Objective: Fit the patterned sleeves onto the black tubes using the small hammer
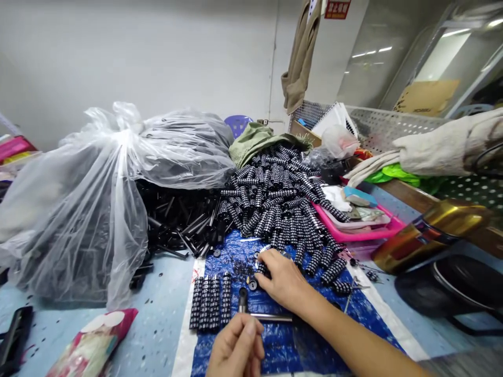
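My left hand (pixel 238 343) is closed at the bottom centre around a T-shaped piece: a black rounded end (pixel 242 301) sticks up from it and a shiny metal rod (pixel 273 317) points right. My right hand (pixel 281 277) reaches in from the right, fingers curled down over small dark parts. Its fingertips are partly hidden, and what they grip I cannot make out. Beside them lie a round black disc (pixel 252 284) and a scatter of tiny black bits (pixel 241 268). Left of my hands, several black cylinders with white marks (pixel 205 303) stand in a row on the blue sheet (pixel 267 343).
Behind my hands rises a heap of similar patterned cylinders (pixel 275 193). Black tubular parts (pixel 184 220) lie under a large clear plastic bag (pixel 118 209). At right are a pink tray (pixel 353 235), a gold container (pixel 428 235) and a black mug (pixel 451 293); a red packet (pixel 94 343) lies front left.
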{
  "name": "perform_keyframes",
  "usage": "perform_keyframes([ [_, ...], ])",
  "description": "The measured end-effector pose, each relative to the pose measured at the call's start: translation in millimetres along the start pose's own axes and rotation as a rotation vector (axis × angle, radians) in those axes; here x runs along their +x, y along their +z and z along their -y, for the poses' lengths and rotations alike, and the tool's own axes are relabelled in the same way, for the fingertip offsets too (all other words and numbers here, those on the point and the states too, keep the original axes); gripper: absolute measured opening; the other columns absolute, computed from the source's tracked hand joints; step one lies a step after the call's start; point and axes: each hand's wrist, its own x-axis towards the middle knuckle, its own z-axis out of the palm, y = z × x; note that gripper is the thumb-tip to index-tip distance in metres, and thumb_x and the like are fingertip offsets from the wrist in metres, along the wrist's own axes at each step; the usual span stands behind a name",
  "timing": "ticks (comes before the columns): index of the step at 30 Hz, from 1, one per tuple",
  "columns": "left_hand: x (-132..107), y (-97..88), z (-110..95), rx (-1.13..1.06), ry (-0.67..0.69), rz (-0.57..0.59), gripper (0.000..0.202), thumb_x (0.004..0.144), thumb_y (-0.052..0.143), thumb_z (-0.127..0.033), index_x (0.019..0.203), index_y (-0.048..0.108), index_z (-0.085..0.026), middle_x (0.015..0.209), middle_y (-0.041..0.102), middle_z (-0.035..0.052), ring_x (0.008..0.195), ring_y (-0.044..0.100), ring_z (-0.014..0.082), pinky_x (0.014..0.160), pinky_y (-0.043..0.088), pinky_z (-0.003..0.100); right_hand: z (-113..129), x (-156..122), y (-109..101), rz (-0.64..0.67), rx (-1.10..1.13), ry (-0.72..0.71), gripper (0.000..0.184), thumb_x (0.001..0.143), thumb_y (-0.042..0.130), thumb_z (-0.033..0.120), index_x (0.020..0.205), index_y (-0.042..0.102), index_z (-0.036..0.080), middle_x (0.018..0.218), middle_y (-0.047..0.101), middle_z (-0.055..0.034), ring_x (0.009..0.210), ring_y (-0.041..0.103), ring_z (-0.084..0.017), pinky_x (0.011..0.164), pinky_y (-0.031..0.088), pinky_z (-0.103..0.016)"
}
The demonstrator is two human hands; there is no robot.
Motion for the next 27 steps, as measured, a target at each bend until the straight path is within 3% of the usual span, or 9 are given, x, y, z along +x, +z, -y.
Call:
perform_keyframes([
  [4, 5.9, 13.3, -13.2, -0.096, 0.031, -0.141, 0.061, 0.066, 0.080, -0.065, 0.099, 0.067, -0.015, 0.078, 0.068, 0.0050, 0.063, 0.061, 0.0120, 0.054, 0.042, 0.019, 8.6, -33.4, -15.9, -0.202, 0.132, -0.144, 0.028, 0.092, 0.060, 0.025, 0.118, 0.052, 0.022, 0.115, 0.064, -0.0094, 0.105, 0.062, -0.022, 0.090, 0.051, -0.036],
  [6, 7.1, 25.1, -16.0, -0.205, -0.019, -0.139, 0.061, 0.069, 0.079, -0.061, 0.109, 0.066, -0.016, 0.088, 0.069, 0.0066, 0.073, 0.064, 0.0157, 0.062, 0.048, 0.023, 23.3, -51.4, -19.6, -0.282, 0.215, -0.286, 0.031, 0.091, 0.061, 0.023, 0.120, 0.052, 0.023, 0.116, 0.066, -0.0096, 0.108, 0.063, -0.023, 0.093, 0.050, -0.038],
  [8, 6.8, 35.3, -14.6, -0.269, -0.037, -0.103, 0.054, 0.071, 0.080, -0.057, 0.102, 0.067, -0.015, 0.085, 0.067, 0.0050, 0.071, 0.061, 0.0138, 0.062, 0.047, 0.023, 36.5, -66.1, -22.4, -0.242, 0.304, -0.388, 0.032, 0.088, 0.062, 0.020, 0.119, 0.055, 0.022, 0.114, 0.068, -0.0091, 0.107, 0.064, -0.023, 0.092, 0.051, -0.039],
  [10, 5.3, 38.5, -10.6, -0.267, -0.024, -0.081, 0.047, 0.069, 0.082, -0.054, 0.088, 0.066, -0.013, 0.076, 0.063, 0.0014, 0.058, 0.051, 0.0085, 0.053, 0.041, 0.020, 37.7, -77.0, -26.2, -0.100, 0.393, -0.422, 0.028, 0.087, 0.065, 0.022, 0.114, 0.059, 0.021, 0.110, 0.070, -0.0077, 0.106, 0.065, -0.022, 0.091, 0.051, -0.036],
  [13, 2.0, 29.3, -6.4, -0.238, -0.045, -0.078, 0.047, 0.072, 0.079, -0.056, 0.090, 0.064, -0.015, 0.066, 0.056, -0.0036, 0.043, 0.035, 0.0037, 0.043, 0.026, 0.018, 8.1, -83.5, -33.2, -0.044, 0.383, -0.361, 0.022, 0.093, 0.062, 0.026, 0.115, 0.061, 0.021, 0.108, 0.071, -0.0059, 0.104, 0.066, -0.018, 0.092, 0.051, -0.030],
  [16, -0.4, 20.2, -7.1, -0.228, -0.066, -0.114, 0.042, 0.078, 0.073, -0.055, 0.089, 0.062, -0.016, 0.061, 0.053, -0.0038, 0.046, 0.042, 0.0064, 0.046, 0.033, 0.019, -36.7, -69.2, -38.7, -0.253, 0.088, -0.199, 0.021, 0.098, 0.053, 0.023, 0.117, 0.061, 0.017, 0.108, 0.071, -0.0088, 0.098, 0.066, -0.018, 0.090, 0.049, -0.031],
  [19, -1.3, 23.3, -9.7, -0.228, -0.083, -0.116, 0.038, 0.078, 0.074, -0.049, 0.078, 0.058, -0.015, 0.063, 0.055, -0.0010, 0.055, 0.052, 0.0102, 0.048, 0.035, 0.019, -61.9, -34.9, -40.0, -0.143, -0.140, -0.110, 0.018, 0.098, 0.048, 0.020, 0.100, 0.066, 0.016, 0.099, 0.069, -0.0108, 0.096, 0.062, -0.024, 0.086, 0.046, -0.039],
  [23, -2.9, 27.1, -10.8, -0.193, -0.085, -0.052, 0.045, 0.081, 0.069, -0.055, 0.071, 0.053, -0.014, 0.061, 0.052, -0.0012, 0.046, 0.044, 0.0067, 0.041, 0.025, 0.018, -65.2, 5.0, -33.1, -0.030, -0.164, -0.078, 0.008, 0.084, 0.063, 0.011, 0.079, 0.066, 0.016, 0.079, 0.066, -0.0085, 0.086, 0.061, -0.026, 0.082, 0.044, -0.040],
  [27, -5.1, 14.6, -9.1, -0.167, -0.073, -0.059, 0.044, 0.082, 0.069, -0.058, 0.087, 0.059, -0.015, 0.062, 0.052, -0.0036, 0.043, 0.041, 0.0052, 0.041, 0.024, 0.017, -74.7, 12.2, -35.0, 0.015, -0.084, -0.074, 0.015, 0.085, 0.064, 0.013, 0.098, 0.069, 0.018, 0.093, 0.070, -0.0070, 0.091, 0.063, -0.024, 0.089, 0.045, -0.039],
])
